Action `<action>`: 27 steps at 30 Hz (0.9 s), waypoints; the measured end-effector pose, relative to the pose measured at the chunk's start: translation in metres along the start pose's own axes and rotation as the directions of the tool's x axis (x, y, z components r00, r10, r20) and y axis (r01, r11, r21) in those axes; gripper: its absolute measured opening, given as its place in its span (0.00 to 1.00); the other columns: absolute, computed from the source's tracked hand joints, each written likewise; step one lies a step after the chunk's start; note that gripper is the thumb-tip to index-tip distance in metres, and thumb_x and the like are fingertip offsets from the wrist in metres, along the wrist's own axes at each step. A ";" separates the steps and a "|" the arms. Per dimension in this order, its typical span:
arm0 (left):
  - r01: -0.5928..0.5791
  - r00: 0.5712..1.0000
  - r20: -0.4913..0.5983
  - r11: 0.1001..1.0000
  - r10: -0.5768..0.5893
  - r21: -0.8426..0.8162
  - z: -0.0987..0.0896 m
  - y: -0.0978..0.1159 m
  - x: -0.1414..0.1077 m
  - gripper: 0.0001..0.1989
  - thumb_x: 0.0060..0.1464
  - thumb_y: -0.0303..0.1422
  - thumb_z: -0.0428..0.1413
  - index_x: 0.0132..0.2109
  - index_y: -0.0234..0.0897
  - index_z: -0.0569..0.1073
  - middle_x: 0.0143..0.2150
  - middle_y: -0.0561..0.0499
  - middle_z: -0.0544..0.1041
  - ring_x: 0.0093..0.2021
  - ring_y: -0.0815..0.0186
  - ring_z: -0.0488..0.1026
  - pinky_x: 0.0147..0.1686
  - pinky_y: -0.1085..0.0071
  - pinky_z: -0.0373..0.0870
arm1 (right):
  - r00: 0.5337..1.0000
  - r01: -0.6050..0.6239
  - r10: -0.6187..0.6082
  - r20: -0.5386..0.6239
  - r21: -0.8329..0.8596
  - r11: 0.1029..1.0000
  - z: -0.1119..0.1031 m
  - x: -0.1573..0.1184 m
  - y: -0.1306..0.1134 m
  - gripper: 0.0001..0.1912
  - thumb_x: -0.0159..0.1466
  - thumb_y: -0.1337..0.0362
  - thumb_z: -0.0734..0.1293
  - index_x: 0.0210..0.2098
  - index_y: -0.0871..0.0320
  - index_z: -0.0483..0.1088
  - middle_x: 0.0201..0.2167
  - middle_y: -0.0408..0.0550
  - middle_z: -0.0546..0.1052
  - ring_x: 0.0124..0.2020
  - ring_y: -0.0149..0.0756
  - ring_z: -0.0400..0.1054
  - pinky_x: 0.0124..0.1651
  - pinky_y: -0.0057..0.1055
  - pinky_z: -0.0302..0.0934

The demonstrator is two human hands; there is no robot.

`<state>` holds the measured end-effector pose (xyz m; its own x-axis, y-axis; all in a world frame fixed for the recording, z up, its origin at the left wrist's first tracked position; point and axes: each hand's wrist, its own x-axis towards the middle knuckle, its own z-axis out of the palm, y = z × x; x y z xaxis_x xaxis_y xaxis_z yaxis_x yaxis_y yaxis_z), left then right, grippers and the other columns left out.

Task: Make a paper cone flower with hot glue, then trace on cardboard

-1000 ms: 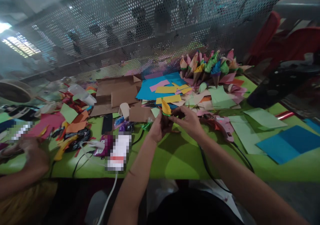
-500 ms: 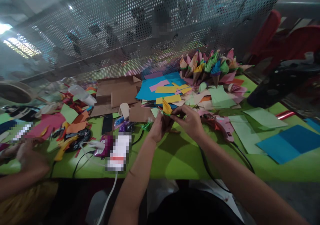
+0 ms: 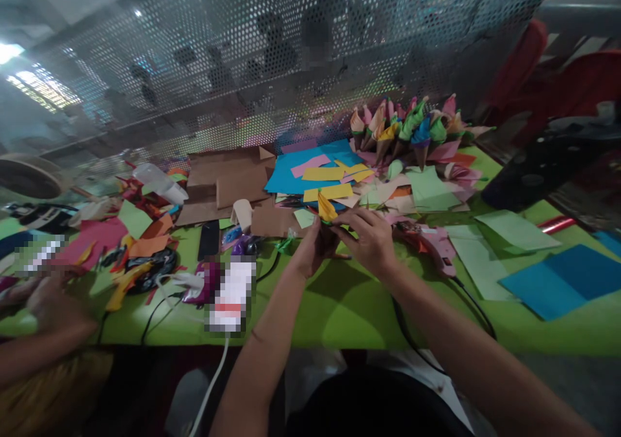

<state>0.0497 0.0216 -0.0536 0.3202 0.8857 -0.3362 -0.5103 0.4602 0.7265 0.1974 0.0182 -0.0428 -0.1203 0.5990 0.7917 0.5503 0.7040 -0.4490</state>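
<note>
A yellow twisted paper cone, green about its base, stands upright between my hands above the green table. My left hand is closed around its lower part, which the fingers mostly hide. From the right, my right hand pinches at the green edge near the base; its fingertips are partly hidden. A pink glue gun lies to the right of my right hand. Yellow paper strips lie just beyond the cone.
Several finished paper cones stand at the back right. Blue sheets and a dark tumbler are at right. Brown paper, a phone and a yellow glue gun lie left. Another person's hand rests at far left.
My right hand's fingers have shifted slightly and curled closer over the base of the yellow cone. My left hand keeps its hold, and the cone stays almost in place.
</note>
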 end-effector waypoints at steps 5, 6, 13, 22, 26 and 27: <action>-0.021 1.000 -0.016 0.999 0.021 -0.024 0.005 -0.001 -0.001 0.23 0.59 0.50 0.56 0.54 0.41 0.75 0.40 0.49 0.78 0.35 0.68 0.73 0.30 0.76 0.70 | 1.000 -0.026 0.026 0.010 0.006 1.000 0.001 -0.002 0.001 0.06 0.67 0.64 0.68 0.38 0.51 0.78 0.36 0.48 0.81 0.39 0.40 0.75 0.42 0.36 0.64; -0.020 1.000 -0.014 0.999 0.020 -0.026 0.006 -0.001 -0.001 0.23 0.59 0.50 0.56 0.54 0.41 0.75 0.41 0.48 0.78 0.35 0.68 0.73 0.29 0.76 0.70 | 0.999 -0.033 0.033 0.013 0.008 0.999 0.002 -0.002 0.001 0.06 0.67 0.64 0.67 0.38 0.50 0.79 0.36 0.48 0.81 0.39 0.40 0.75 0.42 0.36 0.64; -0.010 1.000 0.004 1.000 0.010 -0.011 0.006 -0.002 -0.002 0.23 0.60 0.50 0.55 0.55 0.42 0.75 0.43 0.47 0.79 0.35 0.67 0.73 0.28 0.75 0.69 | 1.000 -0.025 0.025 0.016 0.017 1.000 0.003 -0.003 0.004 0.07 0.68 0.64 0.66 0.37 0.51 0.79 0.35 0.48 0.81 0.39 0.41 0.75 0.42 0.37 0.64; -0.042 0.999 0.008 0.999 0.041 0.024 0.004 0.000 -0.001 0.24 0.60 0.52 0.54 0.54 0.41 0.75 0.41 0.47 0.78 0.32 0.68 0.72 0.26 0.77 0.66 | 0.998 -0.046 0.044 0.036 0.038 0.998 0.002 -0.002 0.001 0.07 0.67 0.63 0.67 0.39 0.49 0.79 0.37 0.48 0.82 0.40 0.41 0.75 0.43 0.37 0.65; -0.022 0.999 0.030 0.999 0.021 0.025 0.001 0.000 0.001 0.25 0.61 0.53 0.52 0.55 0.42 0.75 0.40 0.47 0.79 0.33 0.67 0.72 0.27 0.76 0.68 | 0.995 -0.098 0.096 0.028 0.120 0.988 0.002 -0.001 0.000 0.06 0.66 0.63 0.68 0.38 0.49 0.79 0.36 0.48 0.81 0.39 0.41 0.75 0.42 0.36 0.67; -0.020 0.999 0.035 0.999 0.019 0.026 0.000 -0.001 0.001 0.24 0.61 0.53 0.52 0.54 0.43 0.75 0.41 0.47 0.79 0.32 0.67 0.72 0.27 0.76 0.68 | 0.992 -0.123 0.121 0.027 0.146 0.982 0.002 -0.001 -0.001 0.06 0.66 0.63 0.68 0.38 0.49 0.79 0.36 0.48 0.80 0.39 0.41 0.75 0.42 0.36 0.67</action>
<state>0.0507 0.0224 -0.0545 0.3383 0.8914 -0.3015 -0.4954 0.4411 0.7483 0.1957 0.0182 -0.0438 -0.0749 0.6894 0.7205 0.4343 0.6729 -0.5988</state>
